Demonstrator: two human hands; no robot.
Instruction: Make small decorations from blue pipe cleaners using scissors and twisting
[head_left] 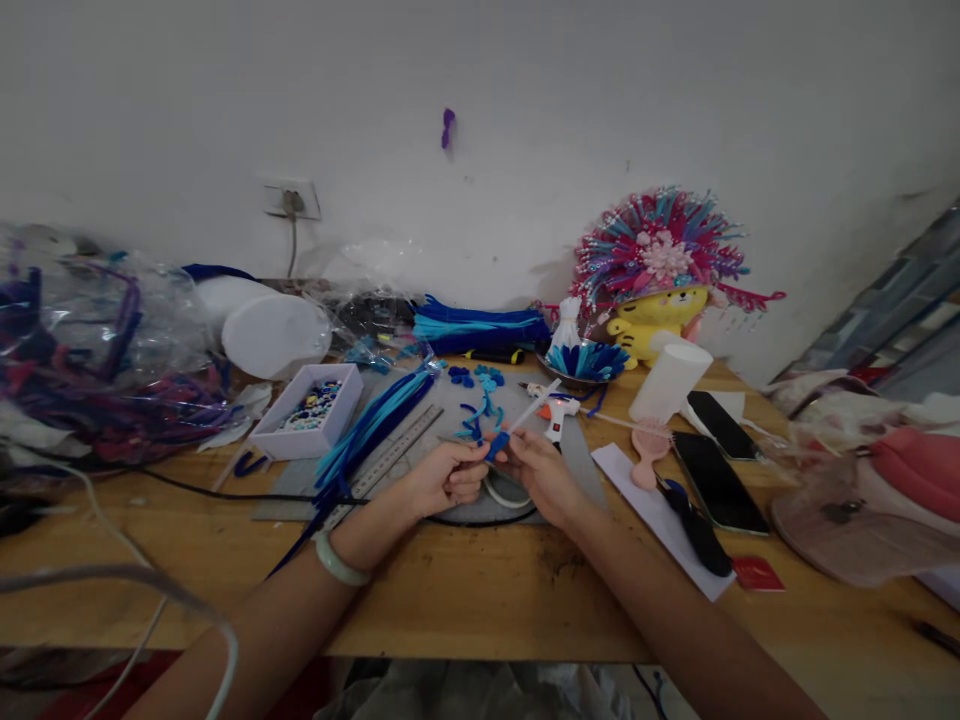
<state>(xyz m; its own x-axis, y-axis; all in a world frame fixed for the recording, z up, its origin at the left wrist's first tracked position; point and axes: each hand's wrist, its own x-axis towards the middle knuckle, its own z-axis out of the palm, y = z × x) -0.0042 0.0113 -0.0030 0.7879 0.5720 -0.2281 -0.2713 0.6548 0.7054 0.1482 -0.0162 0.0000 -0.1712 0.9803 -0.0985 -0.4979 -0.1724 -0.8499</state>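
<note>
My left hand (pixel 450 478) is closed in a pinch at one end of a small dark-blue piece of chenille stem (pixel 497 446). The fingers of my right hand (pixel 544 478) are closed at its other side. A thin white strip (pixel 534 406) slants up and away from my fingers; I cannot tell whether it is joined to the blue piece. Just beyond my hands lie curled blue chenille pieces (pixel 489 400) and dark-blue flower shapes (pixel 460 376). A glue gun (pixel 556 418) rests right of them on the grey mat (pixel 581 460).
Left stand a white box (pixel 337 415) of beads, a metal ruler (pixel 397 450) and long blue chenille stems (pixel 375 425). At right are a bowl (pixel 577 378), white cylinder (pixel 670 383), pink brush (pixel 649 450) and phones (pixel 718 482). A black cable (pixel 255 493) crosses the left side.
</note>
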